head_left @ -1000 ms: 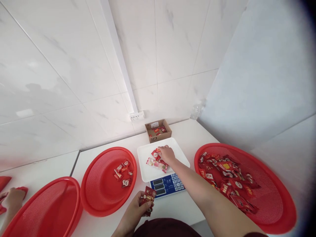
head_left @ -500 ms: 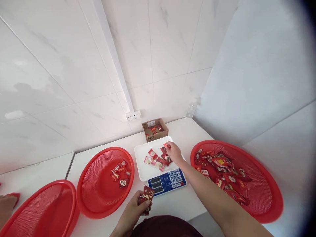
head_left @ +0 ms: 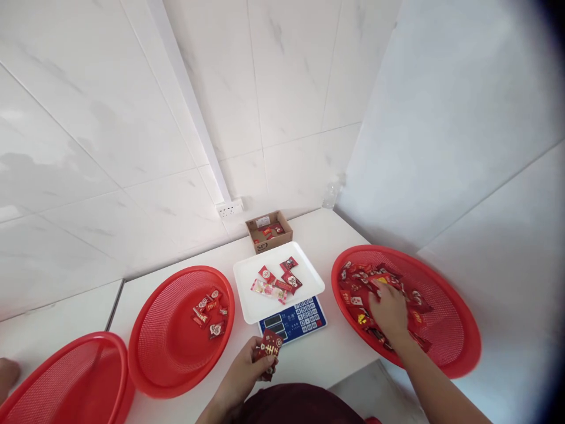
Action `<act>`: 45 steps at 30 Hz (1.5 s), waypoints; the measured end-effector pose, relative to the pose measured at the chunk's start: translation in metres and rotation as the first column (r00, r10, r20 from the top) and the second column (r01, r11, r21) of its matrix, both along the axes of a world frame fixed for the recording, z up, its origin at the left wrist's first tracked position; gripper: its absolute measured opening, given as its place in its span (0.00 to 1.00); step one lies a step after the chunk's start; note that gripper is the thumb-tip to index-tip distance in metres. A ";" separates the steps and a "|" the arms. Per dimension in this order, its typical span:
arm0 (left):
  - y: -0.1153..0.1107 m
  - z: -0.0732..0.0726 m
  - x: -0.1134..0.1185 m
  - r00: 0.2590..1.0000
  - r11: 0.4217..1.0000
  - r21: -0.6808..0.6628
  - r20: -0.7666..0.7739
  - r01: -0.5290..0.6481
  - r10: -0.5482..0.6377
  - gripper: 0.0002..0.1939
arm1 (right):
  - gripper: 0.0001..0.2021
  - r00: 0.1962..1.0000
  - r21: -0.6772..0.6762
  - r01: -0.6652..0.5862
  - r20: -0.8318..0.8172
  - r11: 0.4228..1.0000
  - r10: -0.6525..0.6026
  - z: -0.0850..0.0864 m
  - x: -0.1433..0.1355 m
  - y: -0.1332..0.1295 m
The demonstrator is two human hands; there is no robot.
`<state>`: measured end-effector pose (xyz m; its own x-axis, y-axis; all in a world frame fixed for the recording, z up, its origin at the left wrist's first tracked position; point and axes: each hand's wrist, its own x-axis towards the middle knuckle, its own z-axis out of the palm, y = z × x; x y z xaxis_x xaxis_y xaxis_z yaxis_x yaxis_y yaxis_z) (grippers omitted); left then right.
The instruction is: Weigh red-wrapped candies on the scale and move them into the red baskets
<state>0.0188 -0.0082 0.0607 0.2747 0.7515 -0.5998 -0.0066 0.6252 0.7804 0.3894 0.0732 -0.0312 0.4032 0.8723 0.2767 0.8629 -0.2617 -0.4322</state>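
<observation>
My left hand [head_left: 251,362] grips a dark red packet with gold print [head_left: 268,352] in front of the scale, thumb across its face. My right hand [head_left: 391,312] is down among the red-wrapped sweets [head_left: 397,281] in the right-hand red basket [head_left: 454,330]. Its fingertips are partly hidden there, so I cannot tell whether they hold a sweet. Between my hands is a digital scale [head_left: 293,321] with a white tray [head_left: 247,300]. Several wrapped pieces lie on the tray, among them a long pink-and-white packet [head_left: 269,290] and a dark red sweet [head_left: 291,281].
A small cardboard box [head_left: 274,240] with red packets stands behind the tray. Left of the scale, a red basket [head_left: 163,330] contains several sweets; another red basket [head_left: 79,383] sits farther left. Another person's hand [head_left: 7,374] shows at the left edge. A wall socket [head_left: 229,208] is behind.
My right hand has moved from above the scale tray, where it held a small red sweet, into the right-hand basket. My left hand still holds its packet. The view has shifted slightly.
</observation>
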 end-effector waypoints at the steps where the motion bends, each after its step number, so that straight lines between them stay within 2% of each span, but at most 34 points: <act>1: 0.000 0.001 0.001 1.000 1.000 0.003 0.003 0.005 -0.005 0.20 | 0.19 0.995 0.034 -0.091 0.037 0.995 0.090 0.006 -0.017 0.002; 3: -0.001 0.001 0.002 1.000 1.000 0.012 0.006 0.012 -0.012 0.20 | 0.17 0.955 0.019 -0.293 0.058 0.956 0.291 0.019 -0.059 0.008; 5: -0.002 0.002 0.002 1.000 1.000 0.018 0.006 0.020 -0.020 0.20 | 0.17 0.859 -0.057 -0.506 0.057 0.861 0.509 0.029 -0.103 0.014; 7: -0.003 0.002 0.001 1.000 1.000 0.017 -0.007 0.021 -0.021 0.20 | 0.19 0.768 -0.133 -0.631 0.032 0.764 0.640 0.035 -0.139 0.020; 9: -0.004 0.003 -0.002 1.000 1.000 0.015 -0.023 0.014 -0.013 0.20 | 0.19 0.749 -0.204 -0.648 0.007 0.734 0.663 0.038 -0.165 0.025; 12: -0.007 0.004 -0.006 1.000 1.000 0.020 -0.024 -0.012 0.012 0.20 | 0.16 0.770 -0.291 -0.612 -0.007 0.736 0.638 0.039 -0.183 0.035; 17: -0.010 0.004 -0.009 0.999 0.999 0.012 -0.015 -0.035 0.035 0.19 | 0.12 0.795 -0.332 -0.577 -0.020 0.746 0.606 0.039 -0.188 0.049; 21: -0.009 0.005 -0.010 0.999 0.999 0.006 0.000 -0.051 0.051 0.19 | 0.08 0.841 -0.341 -0.523 -0.060 0.781 0.537 0.038 -0.189 0.056; 27: -0.004 0.004 -0.011 0.998 0.998 0.004 0.004 -0.057 0.057 0.19 | 0.12 0.886 -0.328 -0.462 -0.116 0.824 0.450 0.035 -0.191 0.075; 31: -0.004 0.002 -0.012 0.998 0.998 0.011 0.015 -0.065 0.065 0.19 | 0.16 0.870 -0.296 -0.488 -0.084 0.821 0.486 0.035 -0.184 0.089; 34: -0.004 0.001 -0.013 0.998 0.998 0.002 -0.002 -0.065 0.065 0.19 | 0.21 0.837 -0.299 -0.534 -0.053 0.791 0.545 0.033 -0.175 0.097; 38: -0.003 -0.001 -0.014 0.998 0.998 -0.003 0.012 -0.063 0.063 0.20 | 0.22 0.807 -0.336 -0.564 -0.029 0.754 0.590 0.027 -0.168 0.103; 45: -0.002 0.001 -0.012 0.997 0.998 0.001 0.023 -0.068 0.068 0.19 | 0.18 0.831 -0.338 -0.518 0.018 0.785 0.556 0.028 -0.163 0.098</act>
